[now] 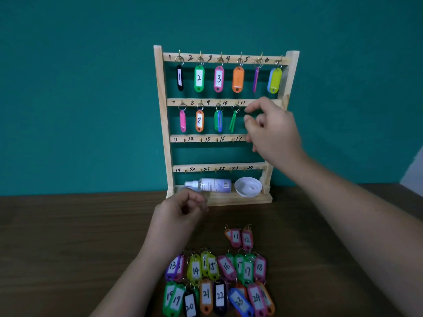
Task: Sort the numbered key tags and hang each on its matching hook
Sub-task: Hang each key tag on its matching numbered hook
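Reaching to the rack's (163,99) second row, your right hand (271,128) hovers, fingers loosely parted, empty; your left hand (180,211) hangs loosely curled, empty, above the worktop (68,236).

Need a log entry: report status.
Left hand empty over table; right hand empty at second rail. Rack filled through hook 10; tags 11-24 on table. Nothing blocking.

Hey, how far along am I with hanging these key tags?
Done: hooks 1 to 10 on the rack carry tags. In hand: your right hand is up by the 11 label, with no tag visible in it. Left: tags 11 to 24 lie on the table.
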The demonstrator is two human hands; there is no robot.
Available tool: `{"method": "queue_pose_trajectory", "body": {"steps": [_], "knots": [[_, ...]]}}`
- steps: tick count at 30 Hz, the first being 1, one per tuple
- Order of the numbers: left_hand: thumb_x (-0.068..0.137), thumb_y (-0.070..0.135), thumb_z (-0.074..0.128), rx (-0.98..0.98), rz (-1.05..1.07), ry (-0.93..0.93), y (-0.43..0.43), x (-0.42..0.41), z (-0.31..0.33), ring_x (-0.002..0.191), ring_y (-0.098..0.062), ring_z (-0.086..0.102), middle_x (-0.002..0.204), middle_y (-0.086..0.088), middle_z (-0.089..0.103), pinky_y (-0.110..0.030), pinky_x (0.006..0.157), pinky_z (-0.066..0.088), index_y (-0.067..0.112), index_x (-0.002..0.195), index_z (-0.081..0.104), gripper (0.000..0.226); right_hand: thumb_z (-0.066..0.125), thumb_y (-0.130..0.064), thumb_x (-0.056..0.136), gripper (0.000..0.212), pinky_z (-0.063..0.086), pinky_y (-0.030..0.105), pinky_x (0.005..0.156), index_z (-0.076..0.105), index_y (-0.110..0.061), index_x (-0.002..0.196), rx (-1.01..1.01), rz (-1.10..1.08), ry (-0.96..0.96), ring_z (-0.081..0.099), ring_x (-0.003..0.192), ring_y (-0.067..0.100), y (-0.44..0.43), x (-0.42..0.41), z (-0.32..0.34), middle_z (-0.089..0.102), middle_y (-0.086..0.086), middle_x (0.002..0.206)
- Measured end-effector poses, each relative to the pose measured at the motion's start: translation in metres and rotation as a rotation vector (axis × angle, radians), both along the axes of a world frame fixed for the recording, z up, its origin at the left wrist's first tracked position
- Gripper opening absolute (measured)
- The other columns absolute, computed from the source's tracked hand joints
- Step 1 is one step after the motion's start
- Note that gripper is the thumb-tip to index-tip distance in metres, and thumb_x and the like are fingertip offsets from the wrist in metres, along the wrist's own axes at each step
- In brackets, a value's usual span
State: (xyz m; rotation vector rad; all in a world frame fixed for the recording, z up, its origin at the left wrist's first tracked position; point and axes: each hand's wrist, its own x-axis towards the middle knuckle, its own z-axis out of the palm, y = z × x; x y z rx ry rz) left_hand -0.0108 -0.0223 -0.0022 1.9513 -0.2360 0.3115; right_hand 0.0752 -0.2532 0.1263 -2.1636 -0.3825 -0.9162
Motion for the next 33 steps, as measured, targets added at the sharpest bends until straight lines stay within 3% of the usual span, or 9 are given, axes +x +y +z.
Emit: {"method": "queue_pose_trajectory", "body": {"steps": [3, 6, 8, 14, 19, 23, 28, 33], "knots": [[0.097, 0.014, 0.071, 0.035, -0.018, 0.01, 0.0, 0.003, -0.003, 0.087, -0.006, 0.071, 0.089, 0.011, 0.076, -0.041, 0.084, 0.06, 0.036, 0.09, 0.073, 0.024, 0.058, -0.02, 0.104, 0.009, 0.057, 0.05, 0.055, 0.061, -0.027, 0.11, -0.038, 0.049, -0.031, 0.068, 0.057, 0.027, -0.005, -0.008, -0.026, 0.06, 0.002, 0.056], [0.097, 0.017, 0.073, 0.087, -0.034, 0.017, -0.002, 0.005, -0.006, 0.081, -0.008, 0.07, 0.086, 0.01, 0.075, -0.036, 0.076, 0.059, 0.036, 0.09, 0.074, 0.02, 0.059, -0.025, 0.107, 0.009, 0.057, 0.048, 0.057, 0.061, -0.033, 0.108, -0.114, 0.119, 0.055, 0.07, 0.061, 0.02, -0.01, -0.016, -0.058, 0.064, -0.003, 0.063], [0.096, 0.019, 0.074, 0.129, -0.041, 0.014, -0.003, 0.007, -0.008, 0.083, -0.006, 0.069, 0.085, 0.011, 0.075, -0.026, 0.074, 0.056, 0.035, 0.09, 0.075, 0.017, 0.062, -0.027, 0.106, 0.008, 0.058, 0.047, 0.059, 0.064, -0.035, 0.106, -0.158, 0.183, 0.139, 0.069, 0.063, 0.013, -0.013, -0.021, -0.081, 0.066, -0.007, 0.069], [0.096, 0.026, 0.076, 0.283, -0.081, 0.027, -0.007, 0.008, -0.017, 0.09, 0.002, 0.065, 0.089, 0.021, 0.071, -0.012, 0.073, 0.049, 0.036, 0.093, 0.075, 0.011, 0.073, -0.029, 0.099, 0.006, 0.059, 0.029, 0.073, 0.073, -0.035, 0.097, -0.228, 0.265, 0.334, 0.07, 0.083, 0.0, -0.017, -0.028, -0.143, 0.072, -0.017, 0.085], [0.094, 0.027, 0.076, 0.412, -0.101, 0.019, -0.01, 0.012, -0.02, 0.092, 0.005, 0.063, 0.09, 0.02, 0.071, -0.013, 0.076, 0.049, 0.036, 0.102, 0.073, 0.013, 0.077, -0.028, 0.095, 0.01, 0.052, 0.012, 0.075, 0.076, -0.038, 0.097, -0.28, 0.375, 0.522, 0.067, 0.095, -0.005, -0.029, -0.025, -0.152, 0.072, -0.027, 0.099], [0.095, 0.028, 0.074, 0.534, -0.148, -0.012, -0.02, 0.014, -0.023, 0.092, 0.003, 0.061, 0.097, 0.021, 0.068, -0.006, 0.072, 0.043, 0.038, 0.118, 0.07, 0.025, 0.08, -0.036, 0.09, 0.013, 0.05, 0.013, 0.08, 0.075, -0.042, 0.101, -0.341, 0.416, 0.657, 0.065, 0.102, -0.007, -0.045, -0.027, -0.149, 0.071, -0.03, 0.107], [0.099, 0.021, 0.067, 0.66, -0.184, -0.074, -0.024, 0.013, -0.027, 0.1, -0.004, 0.062, 0.111, 0.016, 0.064, -0.025, 0.086, 0.053, 0.041, 0.132, 0.066, 0.038, 0.081, -0.034, 0.089, 0.016, 0.052, 0.019, 0.085, 0.075, -0.041, 0.103, -0.382, 0.427, 0.691, 0.063, 0.105, -0.007, -0.046, -0.028, -0.146, 0.07, -0.03, 0.108], [0.099, 0.023, 0.067, 0.712, -0.171, -0.133, -0.027, 0.012, -0.029, 0.111, -0.009, 0.059, 0.117, 0.014, 0.061, -0.033, 0.092, 0.053, 0.037, 0.124, 0.071, 0.029, 0.082, -0.031, 0.091, 0.012, 0.058, 0.029, 0.088, 0.076, -0.038, 0.099, -0.393, 0.4, 0.678, 0.064, 0.101, -0.005, -0.041, -0.03, -0.148, 0.073, -0.022, 0.103]]}}
